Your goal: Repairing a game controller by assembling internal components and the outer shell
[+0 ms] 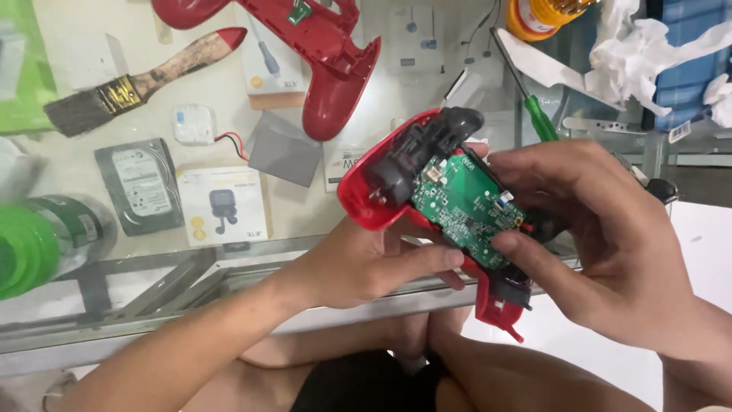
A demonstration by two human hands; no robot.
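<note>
An opened red game controller is held above the glass table, its long axis slanting from upper left to lower right. It is gripped from beneath by the left hand (fingers curled shut), while the right hand, the nearer 1, pinches the green circuit board.

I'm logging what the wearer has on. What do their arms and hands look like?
Both forearms are bare, with no sleeves in view. The left hand and right hand wear no gloves, and no rings, watch or bracelet show. Nails look short and unpainted.
</note>
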